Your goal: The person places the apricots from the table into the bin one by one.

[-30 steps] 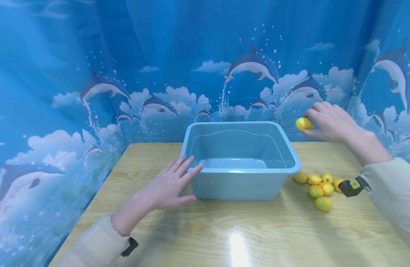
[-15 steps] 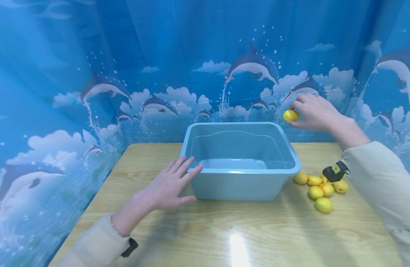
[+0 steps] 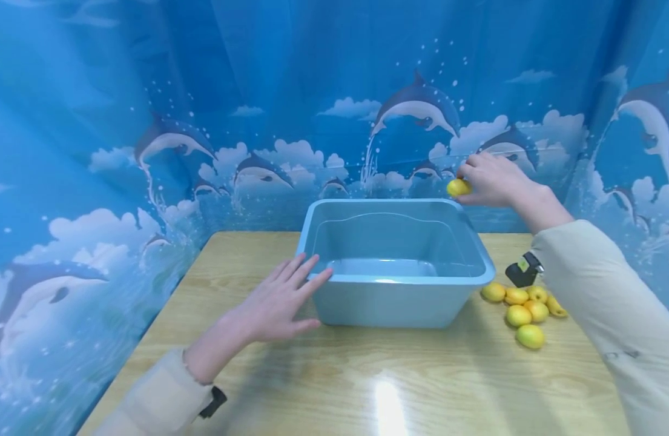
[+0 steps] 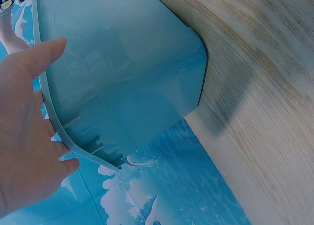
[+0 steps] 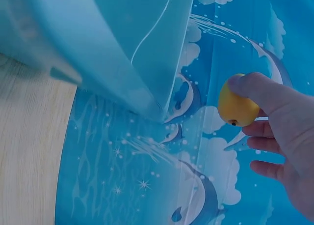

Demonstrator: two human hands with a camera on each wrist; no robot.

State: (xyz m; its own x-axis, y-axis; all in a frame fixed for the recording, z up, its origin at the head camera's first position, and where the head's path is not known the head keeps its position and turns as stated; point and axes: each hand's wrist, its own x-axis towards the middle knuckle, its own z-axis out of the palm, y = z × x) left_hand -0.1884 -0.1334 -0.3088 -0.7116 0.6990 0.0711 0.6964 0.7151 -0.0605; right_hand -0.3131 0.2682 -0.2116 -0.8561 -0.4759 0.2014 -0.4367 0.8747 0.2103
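My right hand (image 3: 492, 180) pinches one small, oval, lemon-like yellow fruit (image 3: 457, 188) above the back right corner of a light blue plastic bin (image 3: 388, 303). In the right wrist view, thumb and fingertips hold the fruit (image 5: 236, 105), and a dark stem dimple shows at its lower end. My left hand (image 3: 276, 306) lies with spread, straight fingers at the bin's front left rim. From the left wrist, those fingers (image 4: 59, 149) overlap the rim and partly go behind it. The bin's visible floor is bare.
Several more yellow and yellow-green fruits (image 3: 530, 336) lie in a cluster on the wooden table (image 3: 334, 381), to the right of the bin. A blue dolphin-print curtain (image 3: 290, 72) stands behind the table and at its sides.
My right hand has carried the fruit leftward and slightly up, from right of the bin to over its back right corner. My left hand stays at the rim.
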